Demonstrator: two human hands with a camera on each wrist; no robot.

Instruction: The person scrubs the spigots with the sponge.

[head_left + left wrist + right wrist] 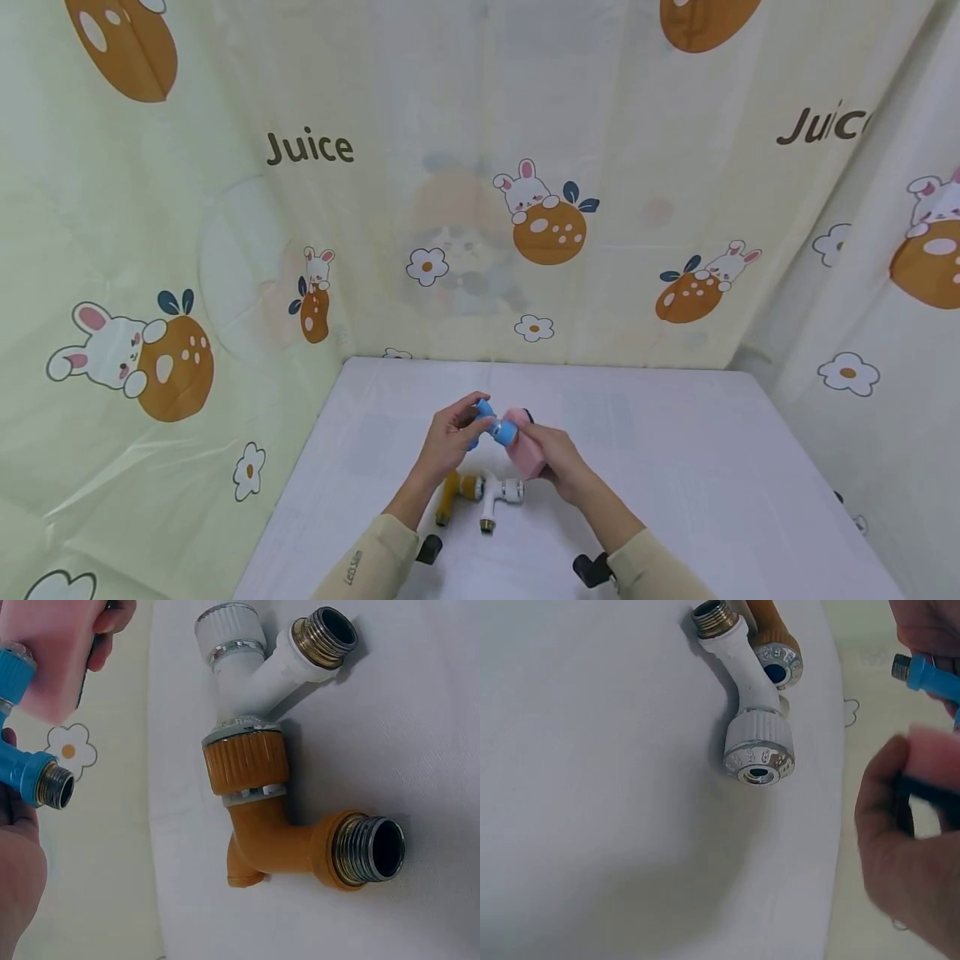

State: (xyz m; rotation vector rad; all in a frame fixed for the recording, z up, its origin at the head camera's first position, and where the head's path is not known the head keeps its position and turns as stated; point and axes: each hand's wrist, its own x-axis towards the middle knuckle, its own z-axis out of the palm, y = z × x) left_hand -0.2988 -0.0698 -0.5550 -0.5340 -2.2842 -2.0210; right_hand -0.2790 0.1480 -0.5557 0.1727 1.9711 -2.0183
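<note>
My left hand [444, 442] holds a blue tap fitting [503, 432] up over the table, between thumb and fingers. In the left wrist view its threaded metal end [56, 786] sticks out, and its ribbed blue collar is at the pink sponge. My right hand [558, 460] grips that sponge [527, 457], a pink block with a dark layer on one face, against the blue fitting. In the right wrist view the sponge [934, 757] is blurred. Part of the blue fitting is hidden by the left fingers.
Below the hands, a yellow-brown tap fitting [447, 498] and a white one [489, 504] lie side by side on the white table [637, 433], threaded ends toward me. Printed curtains [465, 100] enclose the table at the back and sides.
</note>
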